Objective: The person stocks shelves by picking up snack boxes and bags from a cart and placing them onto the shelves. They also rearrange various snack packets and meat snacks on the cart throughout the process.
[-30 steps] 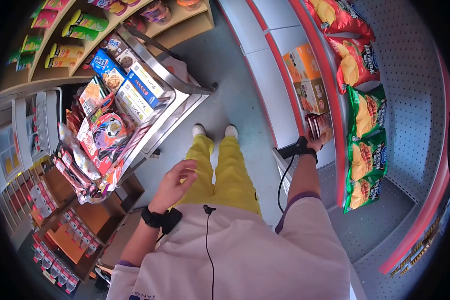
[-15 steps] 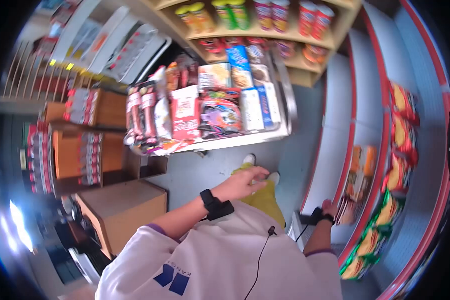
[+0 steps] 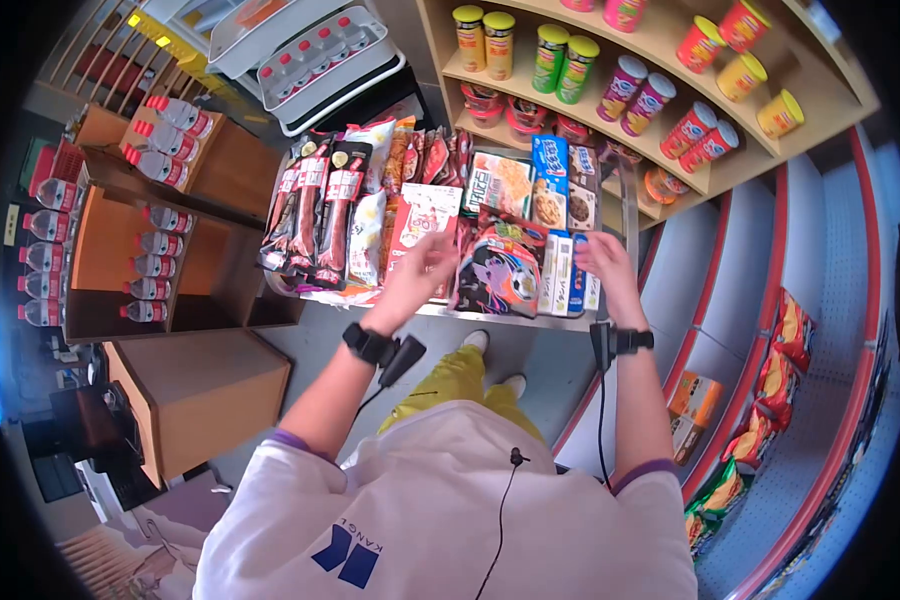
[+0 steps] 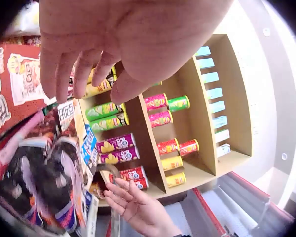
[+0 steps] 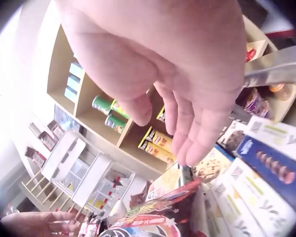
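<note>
Left hand [image 3: 412,280] over the near edge of the snack cart [image 3: 440,311], fingers loosely extended, nothing gripped; right hand [image 3: 610,272] above the near right corner, fingers relaxed, likewise holding nothing, a blue box [image 5: 269,170] and white boxes [image 5: 266,200] below it. Football-printed packet [image 3: 498,272] lies between the hands at the near edge; red-and-white packet [image 3: 425,212] just left of it; sausage packs [image 3: 320,205] along the left edge.

A shop, with snack cans [image 3: 578,70] lining its wooden shelves [image 4: 195,123].
</note>
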`<move>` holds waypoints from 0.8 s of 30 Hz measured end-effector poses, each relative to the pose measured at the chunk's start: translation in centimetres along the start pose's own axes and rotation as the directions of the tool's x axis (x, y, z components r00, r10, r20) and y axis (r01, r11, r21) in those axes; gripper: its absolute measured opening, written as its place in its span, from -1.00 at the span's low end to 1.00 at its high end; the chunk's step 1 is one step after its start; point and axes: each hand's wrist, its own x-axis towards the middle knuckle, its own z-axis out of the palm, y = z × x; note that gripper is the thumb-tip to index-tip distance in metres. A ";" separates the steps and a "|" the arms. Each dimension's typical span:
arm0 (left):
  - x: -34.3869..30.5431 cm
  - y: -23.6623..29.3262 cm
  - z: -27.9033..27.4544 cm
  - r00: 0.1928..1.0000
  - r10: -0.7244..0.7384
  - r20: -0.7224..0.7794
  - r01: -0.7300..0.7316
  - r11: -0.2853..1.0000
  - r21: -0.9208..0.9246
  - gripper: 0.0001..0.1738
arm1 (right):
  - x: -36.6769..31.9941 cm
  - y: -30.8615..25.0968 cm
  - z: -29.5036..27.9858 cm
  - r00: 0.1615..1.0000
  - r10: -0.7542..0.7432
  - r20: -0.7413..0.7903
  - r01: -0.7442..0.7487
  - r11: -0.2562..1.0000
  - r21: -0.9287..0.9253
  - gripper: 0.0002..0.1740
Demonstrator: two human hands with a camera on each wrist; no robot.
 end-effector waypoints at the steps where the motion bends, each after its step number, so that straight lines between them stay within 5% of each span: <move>1: 1.7 0.0 -0.8 0.999 0.022 -0.042 -0.022 1.000 0.001 -0.47 | 1.9 -0.5 1.3 0.998 -0.001 0.055 0.004 0.998 -0.059 -0.68; 3: 4.6 -0.2 -1.7 0.995 0.035 -0.092 -0.036 0.999 -0.008 -0.45 | 5.6 -0.6 3.1 0.993 0.010 0.118 0.006 0.992 -0.129 -0.65; 5: 7.0 -0.7 -1.9 0.985 -0.162 -0.066 0.150 0.977 -0.151 -0.42 | 9.5 0.0 4.1 0.973 -0.057 0.225 0.154 0.884 -0.441 -0.52; 6: 7.8 -0.9 -1.7 0.982 -0.166 -0.086 0.151 0.976 -0.157 -0.43 | 10.6 -0.6 4.7 0.972 -0.046 0.232 0.149 0.880 -0.451 -0.52; 8: 8.3 -1.6 -0.9 0.988 -0.089 -0.125 0.081 0.994 -0.073 -0.45 | 12.8 -1.8 5.8 0.911 -0.165 0.379 0.387 0.662 -0.642 -0.38; 10: 7.1 -1.3 -0.2 0.990 -0.038 -0.138 0.018 0.989 -0.149 -0.55 | 15.1 -3.1 6.8 0.891 -0.115 0.439 0.413 0.608 -0.678 -0.24; 12: 4.8 -0.6 0.1 0.979 0.023 -0.203 -0.040 0.996 -0.079 -0.64 | 17.2 -4.1 8.2 0.841 -0.046 0.539 0.511 0.393 -0.764 -0.16; 18: -3.4 0.4 -2.2 0.983 -0.066 -0.169 0.049 0.993 -0.106 -0.74 | 24.3 -2.9 10.8 0.806 0.258 0.533 0.407 0.413 -0.815 0.11; 20: -5.7 -0.6 -3.2 0.983 -0.093 -0.161 0.080 0.993 -0.084 -0.75 | 25.9 -2.0 11.2 0.693 0.500 0.519 0.370 0.372 -0.852 0.14; 22: -7.6 -1.9 -4.2 0.959 -0.197 -0.205 0.172 0.976 -0.132 -0.78 | 26.1 -2.6 11.7 0.676 0.532 0.510 0.362 0.363 -0.859 0.14; 24: -8.7 -2.7 -5.2 0.939 -0.261 -0.224 0.237 0.963 -0.127 -0.82 | 28.2 -1.6 11.2 0.516 0.660 0.546 0.335 0.431 -0.838 0.01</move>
